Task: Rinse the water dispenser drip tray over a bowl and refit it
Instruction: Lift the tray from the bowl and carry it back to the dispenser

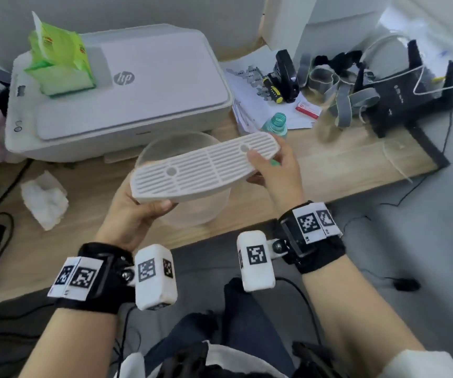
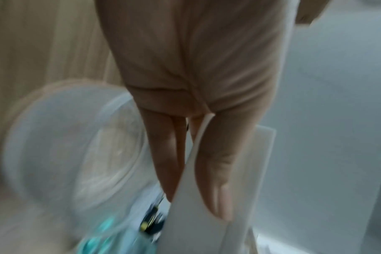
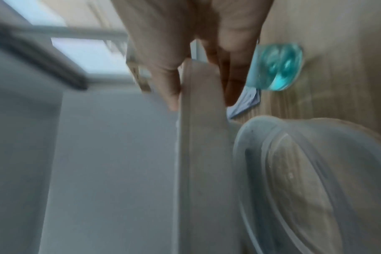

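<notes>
Drip tray: the white slotted drip tray [image 1: 206, 166] is up in the air, grille side up, held by both ends and tilted so its right end rides higher than its left.
Left hand: the left hand [image 1: 132, 211] cups the tray's near-left end from below, thumb on the rim; in the left wrist view the thumb [image 2: 218, 189] lies along one face and the fingers along the other, a firm pinch on the edge.
Right hand: the right hand [image 1: 277, 167] grips the far-right end, thumb on top by the round grey spot in the grille, fingers curled underneath; the right wrist view shows the same clamp across the tray's thin side [image 3: 200, 137].
Bowl: a clear plastic bowl [image 1: 154, 148] stands on the wooden worktop [image 1: 342, 165] near its front edge, directly under the tray, which crosses over its mouth without touching.
Bottle: a teal-tinted bottle [image 1: 275, 124] stands just behind the right hand, neck open.
Printer: a white printer [image 1: 127, 88] fills the back left of the worktop, with a green tissue pack [image 1: 59, 58] on its lid.
Tissue: a crumpled white tissue [image 1: 44, 199] lies toward the front left edge.
Back right corner: papers, a screwdriver [image 1: 273, 90] and a black router [image 1: 408, 96] with grey straps, well apart from the bowl.
</notes>
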